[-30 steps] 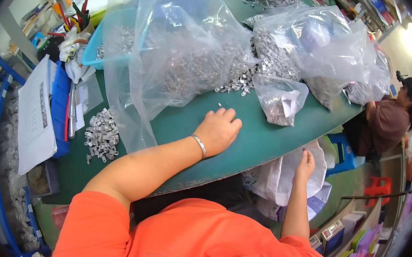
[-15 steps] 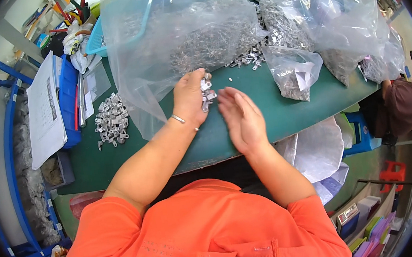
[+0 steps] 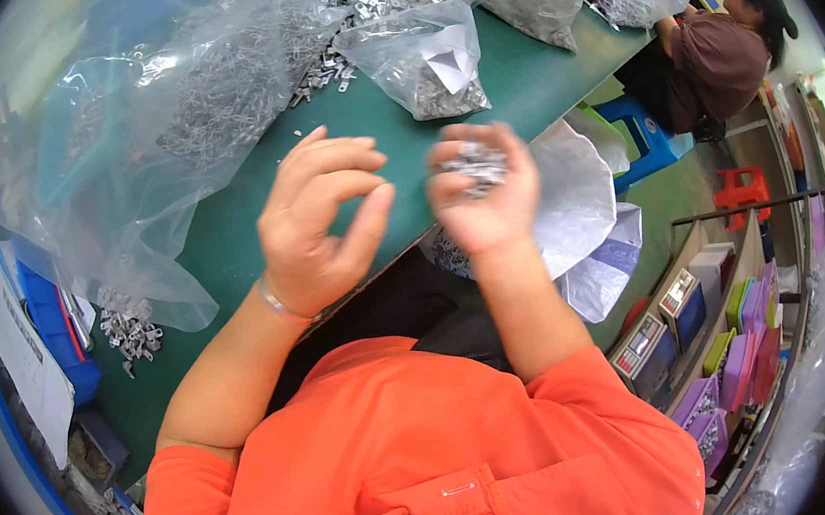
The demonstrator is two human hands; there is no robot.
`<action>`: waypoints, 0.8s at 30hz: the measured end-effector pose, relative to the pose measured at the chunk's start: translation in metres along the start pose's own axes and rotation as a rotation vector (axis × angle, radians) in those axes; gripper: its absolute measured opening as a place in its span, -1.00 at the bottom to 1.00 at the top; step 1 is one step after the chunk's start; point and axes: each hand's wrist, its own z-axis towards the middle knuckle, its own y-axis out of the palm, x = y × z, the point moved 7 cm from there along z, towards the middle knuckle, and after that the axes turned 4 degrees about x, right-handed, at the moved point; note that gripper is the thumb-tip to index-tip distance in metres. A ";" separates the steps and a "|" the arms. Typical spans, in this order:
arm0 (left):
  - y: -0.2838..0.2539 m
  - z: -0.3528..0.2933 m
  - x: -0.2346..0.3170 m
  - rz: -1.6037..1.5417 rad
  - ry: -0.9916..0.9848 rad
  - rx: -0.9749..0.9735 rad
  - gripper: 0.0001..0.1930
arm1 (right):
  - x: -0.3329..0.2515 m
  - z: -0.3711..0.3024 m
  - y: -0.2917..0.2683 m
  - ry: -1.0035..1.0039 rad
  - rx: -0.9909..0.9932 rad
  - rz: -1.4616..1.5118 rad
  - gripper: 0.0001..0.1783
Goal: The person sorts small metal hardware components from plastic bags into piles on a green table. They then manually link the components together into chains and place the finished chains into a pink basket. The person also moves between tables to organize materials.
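Note:
My left hand (image 3: 313,223) hovers over the green table near its front edge, fingers curved and apart, with nothing in it. To its right, my right hand (image 3: 500,210) is turned palm up beyond the table edge. Its fingers curl round a handful of small silver metal brackets (image 3: 473,166), blurred by motion. A large clear plastic bag of metal parts (image 3: 239,90) lies on the table beyond my left hand. A smaller clear bag (image 3: 451,96) with similar parts stands beyond my right hand. Loose brackets (image 3: 129,330) form a pile at the left, partly under the large bag's plastic.
A white woven sack (image 3: 573,205) stands below the table edge beside my right forearm. A blue tray with papers (image 3: 57,315) sits at the left. At the far right, a person (image 3: 723,59) sits near the table. Bins (image 3: 736,369) and a red stool (image 3: 739,188) are at the right.
The view has turned right. The brackets have passed from my left hand into my right, which has moved past the table edge. My left hand has opened.

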 end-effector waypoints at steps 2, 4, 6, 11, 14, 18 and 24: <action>-0.023 -0.011 -0.012 0.011 -0.080 0.002 -0.90 | -0.069 -0.018 -0.012 -0.346 0.028 -0.141 -0.77; -0.058 -0.023 -0.008 0.173 -0.154 0.103 -0.87 | -0.132 -0.030 -0.046 -0.675 0.202 -0.474 -0.75; -0.087 -0.016 0.029 0.339 0.088 0.093 -0.74 | -0.175 -0.035 -0.089 -0.754 0.474 -0.880 -0.66; -0.175 -0.003 0.065 0.652 0.073 0.564 -0.13 | -0.155 -0.052 -0.031 -1.293 0.467 -1.920 -0.30; -0.174 -0.016 0.007 0.796 -0.574 -0.108 -0.19 | -0.052 -0.040 0.075 -1.385 -0.144 -1.836 -0.32; -0.186 0.005 -0.034 0.384 -0.653 0.002 -0.81 | 0.094 0.016 0.136 -1.284 -0.971 -2.292 0.44; -0.162 0.141 -0.023 0.239 -0.127 0.281 -0.77 | 0.183 0.099 0.211 -1.407 -0.826 -1.828 -0.30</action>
